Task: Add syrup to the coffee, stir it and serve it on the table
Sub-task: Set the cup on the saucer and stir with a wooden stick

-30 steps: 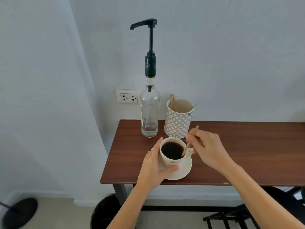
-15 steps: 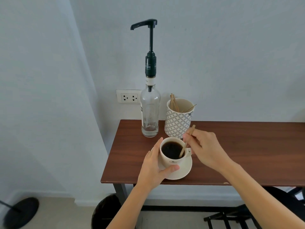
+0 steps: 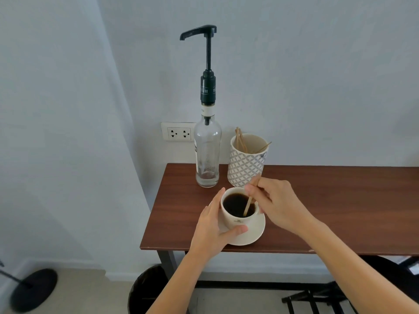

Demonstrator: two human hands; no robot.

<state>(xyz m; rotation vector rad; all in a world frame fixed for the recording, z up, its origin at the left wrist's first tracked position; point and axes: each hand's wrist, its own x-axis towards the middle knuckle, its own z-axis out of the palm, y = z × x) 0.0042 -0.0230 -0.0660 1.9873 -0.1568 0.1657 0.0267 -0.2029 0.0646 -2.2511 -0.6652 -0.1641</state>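
A white cup point(image 3: 238, 219) of black coffee stands on a white saucer point(image 3: 254, 234) near the front left of the brown table point(image 3: 328, 211). My left hand point(image 3: 213, 227) wraps around the cup's left side, thumb on its front. My right hand point(image 3: 278, 200) pinches a thin wooden stir stick point(image 3: 248, 206) whose lower end dips into the coffee at the cup's right side. Behind the cup stands a clear glass syrup bottle point(image 3: 207, 155) with a tall black pump, nearly empty.
A patterned white holder point(image 3: 247, 164) with several wooden sticks stands right of the bottle, just behind my right hand. A wall socket point(image 3: 179, 133) is on the wall. Under the table are a black bin point(image 3: 147, 288) and a dark rack point(image 3: 317, 300); a round black base point(image 3: 34, 288) lies on the floor at left.
My right hand has shifted slightly left with the stick, moving its tip through the coffee. The left hand and cup stay put.
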